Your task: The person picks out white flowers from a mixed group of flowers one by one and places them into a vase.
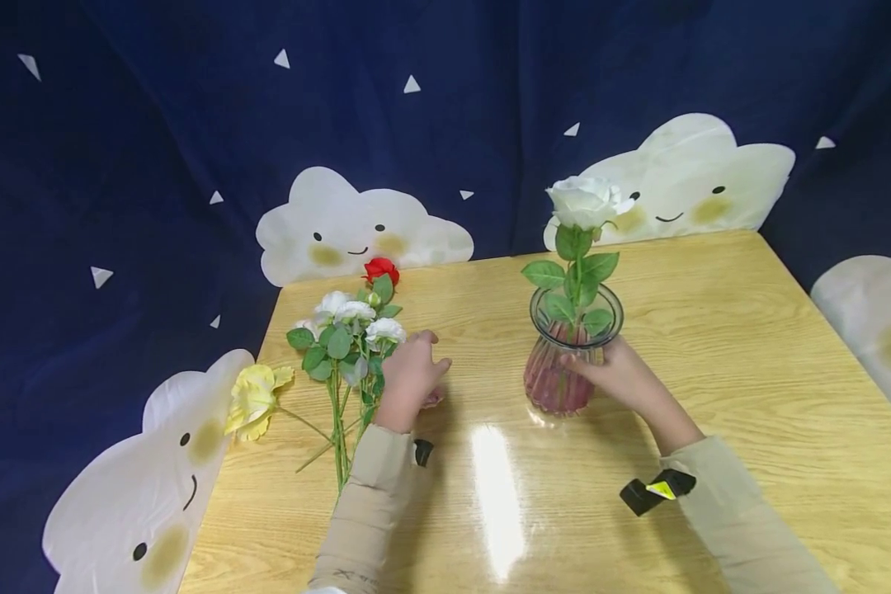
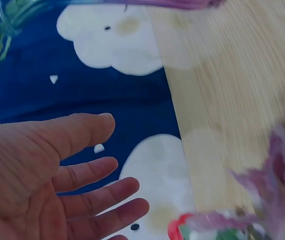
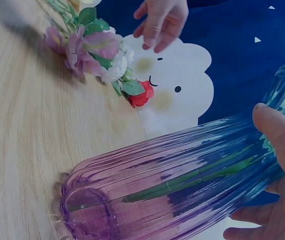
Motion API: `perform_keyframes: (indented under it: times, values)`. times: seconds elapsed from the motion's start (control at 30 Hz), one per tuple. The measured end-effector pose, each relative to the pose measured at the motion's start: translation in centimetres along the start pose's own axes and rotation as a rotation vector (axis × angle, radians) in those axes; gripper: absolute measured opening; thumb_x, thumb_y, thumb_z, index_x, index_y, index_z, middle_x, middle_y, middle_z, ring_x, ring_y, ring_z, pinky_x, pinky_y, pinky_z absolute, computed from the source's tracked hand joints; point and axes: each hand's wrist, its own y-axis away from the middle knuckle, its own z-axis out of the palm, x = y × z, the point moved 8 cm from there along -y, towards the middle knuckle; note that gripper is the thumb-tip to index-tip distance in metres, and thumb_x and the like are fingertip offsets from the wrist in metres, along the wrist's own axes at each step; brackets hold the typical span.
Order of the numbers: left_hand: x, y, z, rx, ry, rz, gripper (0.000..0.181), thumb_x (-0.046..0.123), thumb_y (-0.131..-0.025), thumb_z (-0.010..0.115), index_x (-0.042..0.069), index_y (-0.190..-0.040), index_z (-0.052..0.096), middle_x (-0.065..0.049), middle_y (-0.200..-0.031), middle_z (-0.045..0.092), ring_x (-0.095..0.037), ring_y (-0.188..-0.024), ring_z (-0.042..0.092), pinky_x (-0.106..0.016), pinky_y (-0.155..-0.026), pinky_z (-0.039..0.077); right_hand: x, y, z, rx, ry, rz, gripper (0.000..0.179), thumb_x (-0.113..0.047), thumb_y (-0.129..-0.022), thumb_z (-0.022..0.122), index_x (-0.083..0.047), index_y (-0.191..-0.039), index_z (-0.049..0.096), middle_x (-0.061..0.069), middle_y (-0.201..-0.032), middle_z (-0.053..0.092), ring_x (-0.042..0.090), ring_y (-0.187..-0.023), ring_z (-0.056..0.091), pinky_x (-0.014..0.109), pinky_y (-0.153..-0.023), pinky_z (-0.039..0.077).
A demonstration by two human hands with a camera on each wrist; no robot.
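A ribbed glass vase point(image 1: 557, 381), pink below and bluish at the rim, stands on the table. One white rose point(image 1: 585, 202) with green leaves rises out of it, its stem showing through the glass in the right wrist view. My right hand point(image 1: 618, 375) grips the vase around its upper part, thumb across the front. My left hand point(image 1: 412, 375) is raised beside a bunch of white flowers point(image 1: 352, 315), its fingers apart and holding nothing. Purple flowers point(image 3: 85, 52) lie below it, mostly hidden by the hand in the head view.
A red rose point(image 1: 381, 268) lies at the far end of the bunch. To the left, a yellow flower point(image 1: 254, 402) reaches over the edge of the wooden table point(image 1: 713, 346). Behind hangs a dark blue curtain point(image 1: 445, 49) with white cloud shapes point(image 1: 356, 219).
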Motion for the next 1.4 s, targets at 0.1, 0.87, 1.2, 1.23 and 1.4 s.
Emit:
perform_keyframes:
  times: [0.1, 0.87, 1.2, 1.23, 1.4]
  values:
    - [-1.4, 0.3, 0.0, 0.02, 0.003, -0.042, 0.037, 0.03, -0.083, 0.061, 0.01, -0.114, 0.056, -0.007, -0.105, 0.058, -0.025, -0.081, 0.059, -0.043, -0.061, 0.045, 0.0, 0.0, 0.0, -0.001, -0.011, 0.001, 0.074, -0.019, -0.082, 0.065, 0.001, -0.138, 0.021, 0.027, -0.135, 0.031, 0.043, -0.126, 0.024, 0.057, -0.099, 0.018]
    - [-11.0, 2.4, 1.4, 0.035, 0.07, -0.299, 0.038, 0.024, -0.083, 0.06, -0.002, -0.109, 0.055, -0.021, -0.095, 0.061, -0.037, -0.083, 0.059, -0.047, -0.059, 0.047, 0.7, 0.1, 0.1, -0.014, -0.005, 0.039, 0.078, -0.023, -0.082, 0.065, 0.0, -0.14, 0.018, 0.027, -0.137, 0.029, 0.042, -0.127, 0.023, 0.055, -0.1, 0.018]
    - [-13.4, 3.6, 3.0, 0.019, 0.034, -0.356, 0.022, 0.013, -0.082, 0.059, -0.008, -0.086, 0.056, -0.02, -0.072, 0.058, -0.033, -0.066, 0.059, -0.043, -0.051, 0.046, 0.5, 0.0, 0.0, -0.015, -0.021, 0.036, 0.079, -0.022, -0.081, 0.066, 0.001, -0.139, 0.019, 0.027, -0.137, 0.029, 0.042, -0.127, 0.022, 0.056, -0.1, 0.017]
    - [-13.6, 3.7, 3.3, 0.004, 0.03, -0.36, 0.019, 0.012, -0.082, 0.058, -0.006, -0.08, 0.055, -0.018, -0.069, 0.057, -0.03, -0.062, 0.057, -0.042, -0.05, 0.046, 0.5, 0.0, 0.0, -0.015, -0.023, 0.035, 0.078, -0.021, -0.081, 0.066, 0.001, -0.139, 0.02, 0.027, -0.136, 0.029, 0.042, -0.127, 0.023, 0.056, -0.1, 0.017]
    - [-14.1, 4.2, 4.6, -0.041, 0.056, -0.345, 0.023, 0.004, -0.078, 0.055, 0.004, -0.057, 0.045, -0.012, -0.058, 0.053, -0.023, -0.054, 0.05, -0.04, -0.048, 0.045, 0.5, -0.1, 0.1, -0.016, -0.035, 0.023, 0.075, -0.02, -0.081, 0.066, 0.001, -0.138, 0.022, 0.027, -0.134, 0.033, 0.042, -0.125, 0.026, 0.055, -0.1, 0.018]
